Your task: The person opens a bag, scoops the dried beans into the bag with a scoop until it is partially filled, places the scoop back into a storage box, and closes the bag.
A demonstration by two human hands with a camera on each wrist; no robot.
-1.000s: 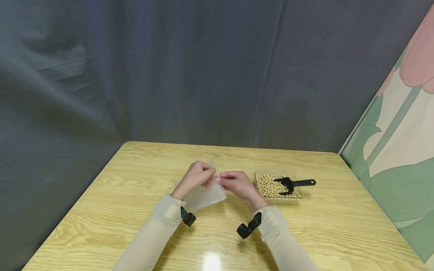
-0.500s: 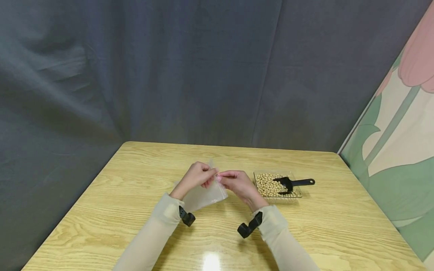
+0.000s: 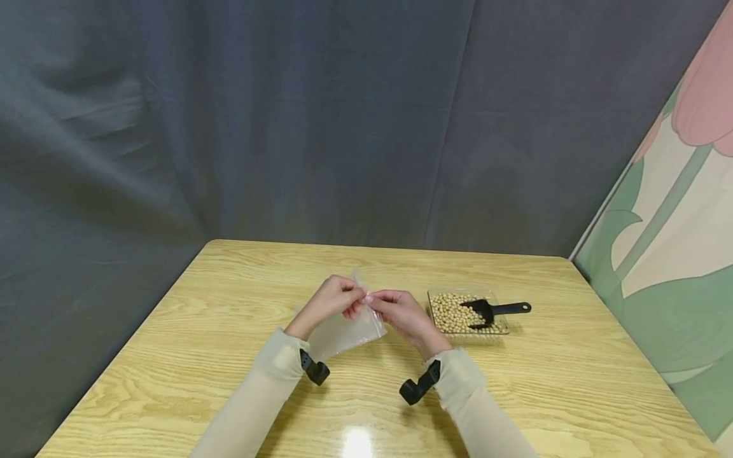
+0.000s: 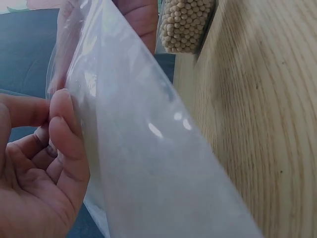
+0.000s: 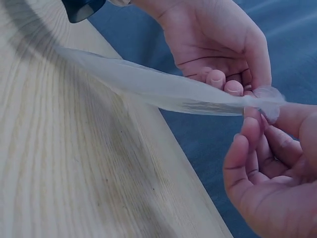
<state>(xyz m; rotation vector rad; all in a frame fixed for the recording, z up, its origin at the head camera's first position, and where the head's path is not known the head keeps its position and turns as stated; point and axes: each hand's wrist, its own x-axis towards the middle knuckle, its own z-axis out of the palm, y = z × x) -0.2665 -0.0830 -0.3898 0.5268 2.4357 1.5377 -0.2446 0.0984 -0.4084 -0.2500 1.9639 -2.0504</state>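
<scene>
A clear plastic zip bag (image 3: 343,334), flat and translucent, hangs from both hands over the middle of the table. My left hand (image 3: 333,297) pinches its top edge between thumb and fingers; in the left wrist view the plastic (image 4: 133,129) slants down past those fingertips. Close beside it, my right hand (image 3: 403,312) pinches the same edge, the two sets of fingertips nearly meeting. From the right wrist the bag (image 5: 163,91) appears edge-on, slightly bulged, its rim bunched at the fingers. Nothing shows inside the bag.
Right of my right hand, a clear rectangular container (image 3: 469,337) holds pale round beans (image 3: 452,312). A black scoop (image 3: 487,312) lies in the beans, its handle sticking out over the right rim. The wooden table (image 3: 229,299) ends at a dark curtain (image 3: 343,159).
Both hands stay at the bag's top edge. The fingertips shift slightly against each other, and the bag's right corner moves a little to the right.
</scene>
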